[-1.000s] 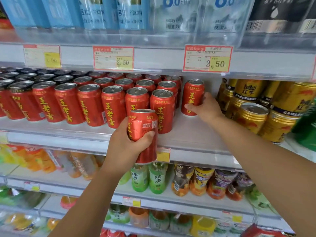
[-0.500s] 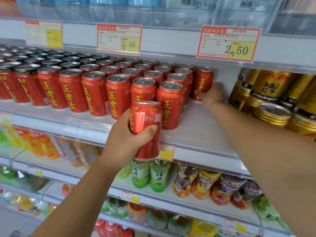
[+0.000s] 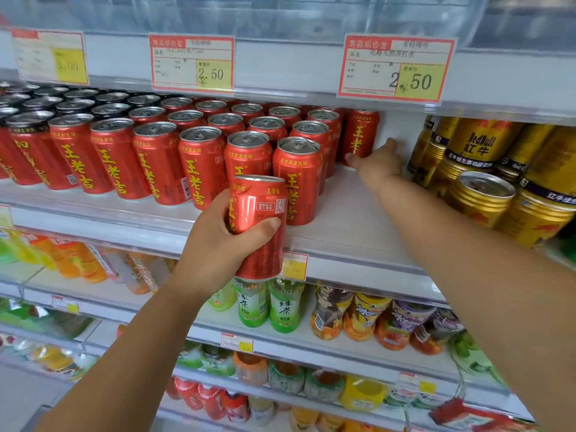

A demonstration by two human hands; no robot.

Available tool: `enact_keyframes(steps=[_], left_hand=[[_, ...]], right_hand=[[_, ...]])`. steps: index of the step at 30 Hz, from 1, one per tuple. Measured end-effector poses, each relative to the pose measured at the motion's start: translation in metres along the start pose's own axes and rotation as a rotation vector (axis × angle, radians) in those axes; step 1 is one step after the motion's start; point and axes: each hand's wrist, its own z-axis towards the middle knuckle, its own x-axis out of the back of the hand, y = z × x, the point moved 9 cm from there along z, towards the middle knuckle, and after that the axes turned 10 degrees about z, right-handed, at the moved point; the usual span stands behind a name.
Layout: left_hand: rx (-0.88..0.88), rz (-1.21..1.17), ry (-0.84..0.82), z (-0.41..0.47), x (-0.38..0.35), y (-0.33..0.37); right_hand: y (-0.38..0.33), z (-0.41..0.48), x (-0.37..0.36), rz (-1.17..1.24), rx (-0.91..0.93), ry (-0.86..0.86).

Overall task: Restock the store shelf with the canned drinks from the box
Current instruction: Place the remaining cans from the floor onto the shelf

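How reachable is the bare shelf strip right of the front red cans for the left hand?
Probably yes: the left hand holds its can at the shelf edge, the bare strip beside it lies open, and the right hand is back by the rear can.

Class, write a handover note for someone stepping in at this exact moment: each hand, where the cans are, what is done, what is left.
Left hand grips a red can in front of the shelf edge, not yet placed.
Right hand reaches deep; fingers touch the back can at its base, grip unclear.
Done: rows of red cans stand on the shelf.
To do: fill the bare lane in front of the back can, beside the gold cans. Box not in view.
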Motion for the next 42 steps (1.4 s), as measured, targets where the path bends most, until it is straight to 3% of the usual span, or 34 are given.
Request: enact_keyframes(steps=[4, 8, 9, 11, 14, 17, 22, 26, 42], left_hand=[[0.010, -0.041, -0.051, -0.006, -0.005, 0.019], [-0.079, -0.025, 0.011, -0.010, -0.022, 0.056], [-0.098, -0.011, 0.030, -0.008, -0.028, 0.063], [-0.113, 0.001, 0.040, -0.004, -0.040, 0.072], [-0.130, 0.008, -0.035, 0.002, -0.059, 0.080], [-0.156, 0.041, -0.106, 0.003, -0.060, 0.074], [-0.158, 0.467, -0.066, 0.001, -0.025, 0.017], [-0.392, 0.757, 0.022, 0.001, -0.024, -0.002], [-0.468, 0.787, 0.099, 0.000, -0.032, -0.016]], right_hand=[[-0.027, -0.085, 0.019, 0.161, 0.232, -0.185], [-0.029, -0.191, 0.017, 0.267, 0.262, -0.708], [-0.029, -0.204, 0.018, 0.264, 0.260, -0.769], [-0.031, -0.206, 0.027, 0.266, 0.241, -0.714], [-0.030, -0.180, 0.048, 0.221, 0.260, -0.462], [-0.016, -0.157, 0.055, 0.151, 0.259, -0.371], [0.006, -0.109, 0.040, 0.154, 0.156, -0.382], [0.011, -0.081, 0.024, 0.108, 0.135, -0.353], [0.008, -0.023, 0.007, 0.079, 0.124, -0.116]])
